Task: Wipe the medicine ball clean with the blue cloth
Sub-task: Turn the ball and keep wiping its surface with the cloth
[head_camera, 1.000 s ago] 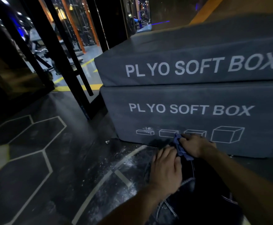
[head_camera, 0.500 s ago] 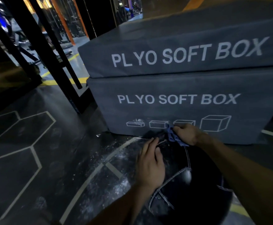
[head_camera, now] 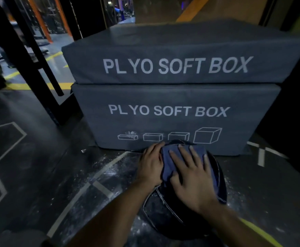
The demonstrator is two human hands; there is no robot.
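Here, the right hand (head_camera: 192,175) presses the blue cloth (head_camera: 170,157) with flat, spread fingers (head_camera: 176,156) atop the medicine ball (head_camera: 163,211); the left hand (head_camera: 151,164) steadies the ball's left side, fingers straight, gripping nothing.

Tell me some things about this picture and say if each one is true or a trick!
1. The right hand lies flat with straight fingers on the blue cloth. True.
2. The blue cloth is lying on the floor beside the ball. False: it is spread over the top of the medicine ball.
3. The left hand touches the ball next to the cloth. True.
4. The medicine ball sits on top of the stacked boxes. False: it is on the floor, in front of the lower soft box.
5. Both boxes say PLYO SOFT BOX. True, the upper soft box too.
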